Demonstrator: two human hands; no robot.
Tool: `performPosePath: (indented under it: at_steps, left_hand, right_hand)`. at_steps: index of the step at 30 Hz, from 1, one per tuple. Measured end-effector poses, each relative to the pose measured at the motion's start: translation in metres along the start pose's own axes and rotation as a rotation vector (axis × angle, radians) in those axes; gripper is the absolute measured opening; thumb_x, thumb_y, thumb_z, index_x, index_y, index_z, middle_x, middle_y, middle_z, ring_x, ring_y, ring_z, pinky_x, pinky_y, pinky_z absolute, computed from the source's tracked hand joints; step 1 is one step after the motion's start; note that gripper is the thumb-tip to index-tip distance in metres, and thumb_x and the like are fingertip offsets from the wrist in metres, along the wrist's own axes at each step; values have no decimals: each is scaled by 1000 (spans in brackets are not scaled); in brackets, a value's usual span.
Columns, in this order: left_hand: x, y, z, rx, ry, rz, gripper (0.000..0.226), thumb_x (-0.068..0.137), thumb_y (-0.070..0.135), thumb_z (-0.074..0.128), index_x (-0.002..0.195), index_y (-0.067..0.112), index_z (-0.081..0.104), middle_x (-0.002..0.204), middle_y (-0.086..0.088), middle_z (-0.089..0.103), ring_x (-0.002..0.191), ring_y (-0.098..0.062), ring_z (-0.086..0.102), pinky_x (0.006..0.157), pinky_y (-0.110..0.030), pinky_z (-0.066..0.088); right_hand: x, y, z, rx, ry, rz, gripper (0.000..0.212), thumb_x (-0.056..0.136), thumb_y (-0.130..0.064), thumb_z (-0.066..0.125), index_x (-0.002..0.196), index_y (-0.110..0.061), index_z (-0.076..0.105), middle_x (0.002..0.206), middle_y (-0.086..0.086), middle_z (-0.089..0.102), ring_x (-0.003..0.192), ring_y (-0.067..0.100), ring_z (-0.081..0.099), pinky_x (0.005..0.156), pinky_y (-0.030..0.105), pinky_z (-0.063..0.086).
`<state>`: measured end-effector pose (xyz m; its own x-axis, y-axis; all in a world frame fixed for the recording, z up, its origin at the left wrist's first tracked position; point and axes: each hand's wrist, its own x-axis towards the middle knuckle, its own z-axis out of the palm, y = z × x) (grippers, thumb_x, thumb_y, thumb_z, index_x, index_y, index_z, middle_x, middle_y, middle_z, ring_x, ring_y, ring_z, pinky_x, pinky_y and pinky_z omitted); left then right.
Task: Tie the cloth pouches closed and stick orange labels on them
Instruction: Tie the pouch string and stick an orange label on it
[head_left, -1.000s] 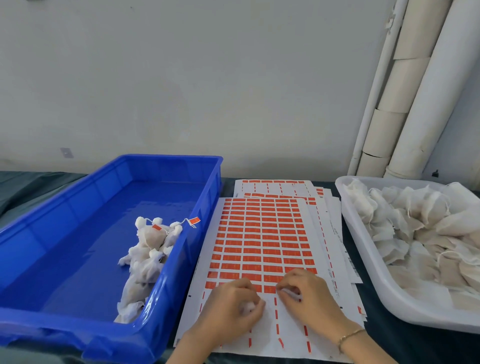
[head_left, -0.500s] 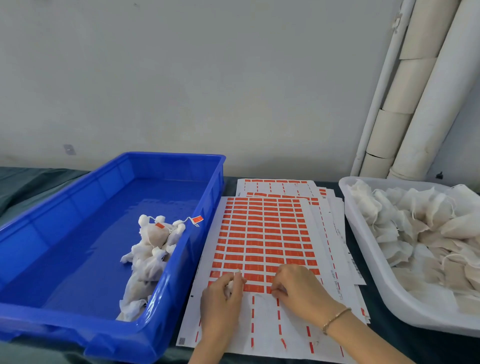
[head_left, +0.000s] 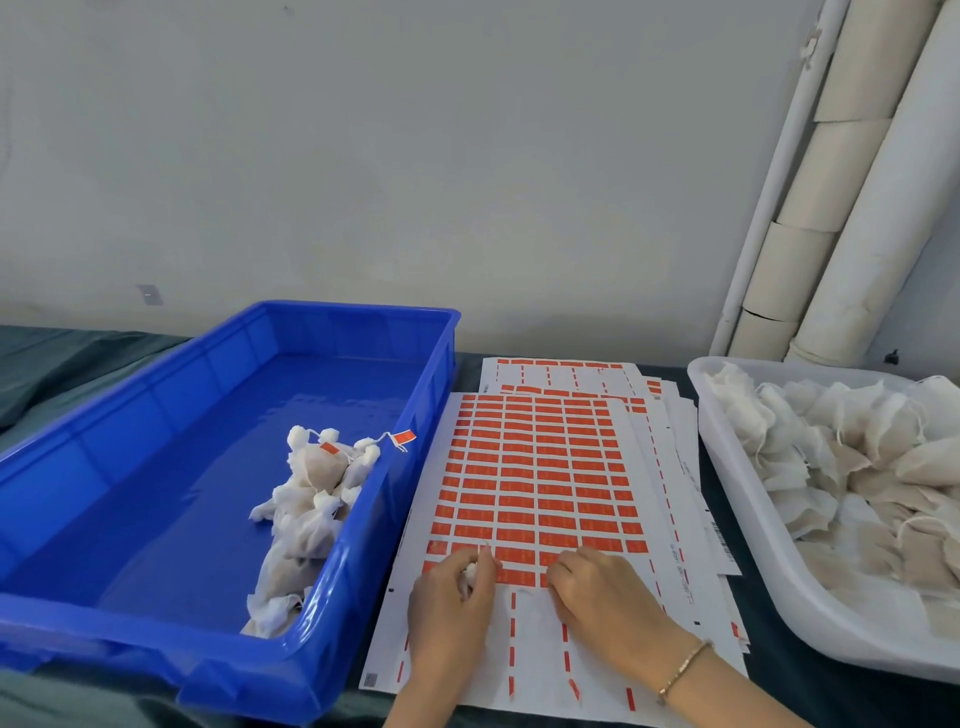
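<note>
At the far left of the frame the dark-covered desk (head_left: 62, 358) carries a blue bin (head_left: 358, 310), and the tied pouches (head_left: 311, 499) in it, some showing orange tags, lie heaped against its right wall. Lower centre, the left hand (head_left: 452, 603) has its grip closed round one small white pouch (head_left: 470, 571), fingers curled over it, held just above the near rows of the label sheet (head_left: 540, 467). Right of it, the right hand (head_left: 602, 597) rests with bent fingertips on the lowest full row of orange labels; whether that grip has a label pinched or is only picking at an edge cannot be told. The step looks like peeling a label for the held pouch. It would go best by lifting one corner cleanly, keeping the sheet pinned flat, and bringing the pouch's string up to the label. The sheet tops a loose stack whose edges fan out toward the right, so a hard tug could drag it. The bin's tall wall stands just beside the left hand, leaving a short lift over the rim for dropping off. At the right edge the white tray (head_left: 743, 530) of untied pouches (head_left: 841, 467) sits near, with a dark strip of desk between.
</note>
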<state>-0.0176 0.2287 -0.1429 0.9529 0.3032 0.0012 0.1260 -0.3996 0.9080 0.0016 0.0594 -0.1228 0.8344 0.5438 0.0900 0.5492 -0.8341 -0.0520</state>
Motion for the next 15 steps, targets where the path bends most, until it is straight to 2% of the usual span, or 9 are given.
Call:
performPosePath:
  at_steps: [2, 6, 10, 13, 15]
  left_hand:
    - [0, 0, 0, 8, 2, -7, 13, 90, 46, 55, 78, 44, 58, 74, 37, 59, 73, 24, 57, 51, -2, 37]
    - [-2, 1, -1, 31, 18, 24, 14, 89, 48, 56, 75, 47, 57, 69, 41, 55, 75, 28, 53, 47, 1, 34]
    - [-1, -2, 1, 42, 12, 55, 9, 87, 49, 58, 79, 46, 58, 74, 40, 57, 77, 15, 59, 57, 0, 36]
    - [0, -5, 2, 16, 3, 39, 10, 94, 45, 50, 86, 43, 56, 78, 39, 58, 79, 16, 59, 57, -1, 36]
    - [0, -6, 2, 10, -1, 28, 15, 97, 44, 42, 89, 41, 54, 80, 36, 60, 80, 19, 57, 57, -2, 37]
  right_hand:
    - [5, 2, -2, -12, 5, -15, 40, 101, -34, 41, 138, -18, 44, 136, -2, 55, 119, 15, 56, 106, 23, 36]
    - [13, 3, -5, 40, 33, -23, 38, 100, -37, 42, 135, -21, 46, 130, -5, 57, 111, 11, 58, 100, 19, 39]
    - [16, 9, -5, 102, 49, -38, 36, 99, -40, 42, 132, -25, 44, 129, -9, 56, 107, 9, 59, 97, 14, 39]
    - [18, 13, -3, 169, 58, -7, 35, 98, -42, 41, 129, -28, 44, 131, -13, 55, 109, 6, 59, 98, 12, 37]
    - [19, 15, -1, 237, 73, 27, 29, 97, -43, 41, 122, -30, 46, 127, -15, 56, 105, 4, 60, 93, 5, 35]
